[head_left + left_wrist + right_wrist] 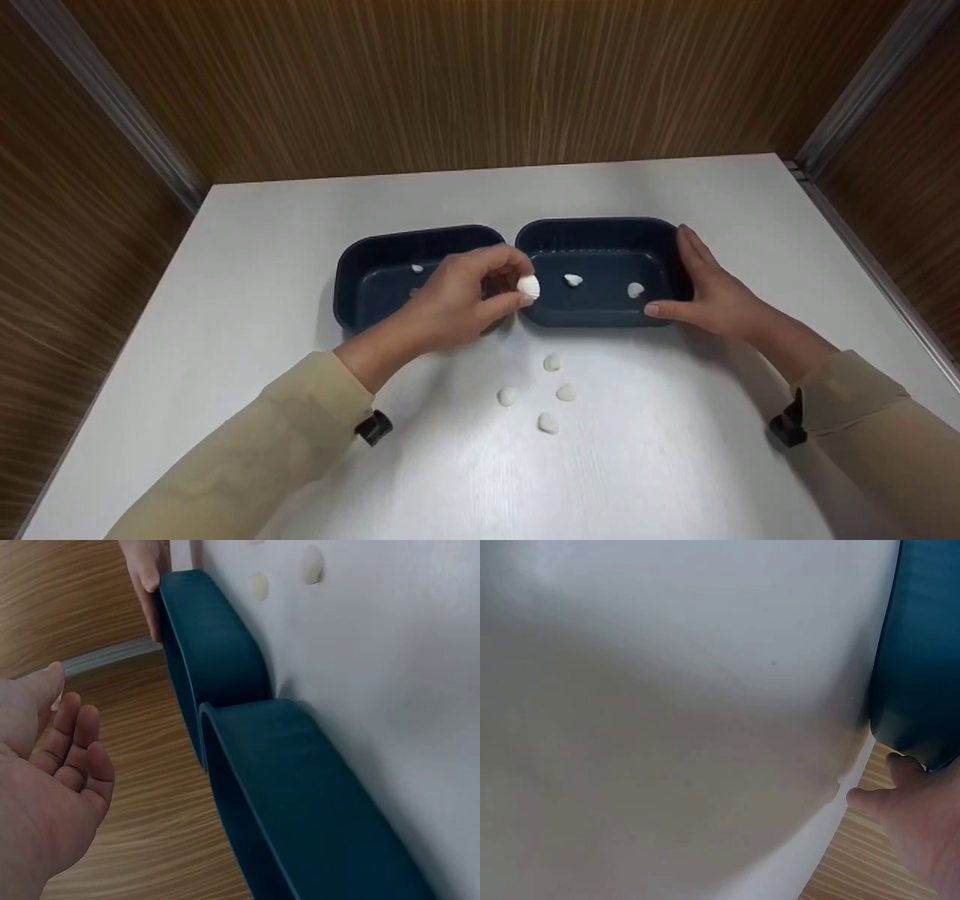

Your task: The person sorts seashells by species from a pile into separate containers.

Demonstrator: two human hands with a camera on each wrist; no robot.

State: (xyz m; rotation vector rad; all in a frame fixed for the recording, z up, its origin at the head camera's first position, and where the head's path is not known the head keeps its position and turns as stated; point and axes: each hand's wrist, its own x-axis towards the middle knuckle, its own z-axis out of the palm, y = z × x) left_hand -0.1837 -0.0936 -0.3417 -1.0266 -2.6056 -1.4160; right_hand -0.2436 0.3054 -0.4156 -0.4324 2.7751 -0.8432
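My left hand [469, 296] pinches a white ribbed seashell [529, 288] between thumb and fingertips, above the gap between two dark blue rectangular trays. Only a sliver of that shell shows in the left wrist view. The left tray [346, 296] holds a small white shell [417, 268] and something brownish, partly covered by the hand. Two shells, one [573, 280] near the middle and one [635, 290] farther right, lie in the right tray [592, 319]. My right hand [720, 296] rests against that tray's right end, thumb along the front rim and straight fingers on the outer side.
Several pale shells [548, 423] lie loose on the white table [450, 480] in front of the trays. Brown wood-grain panels [480, 90] enclose the table at the back and sides. Both wrists wear a black strap [373, 427].
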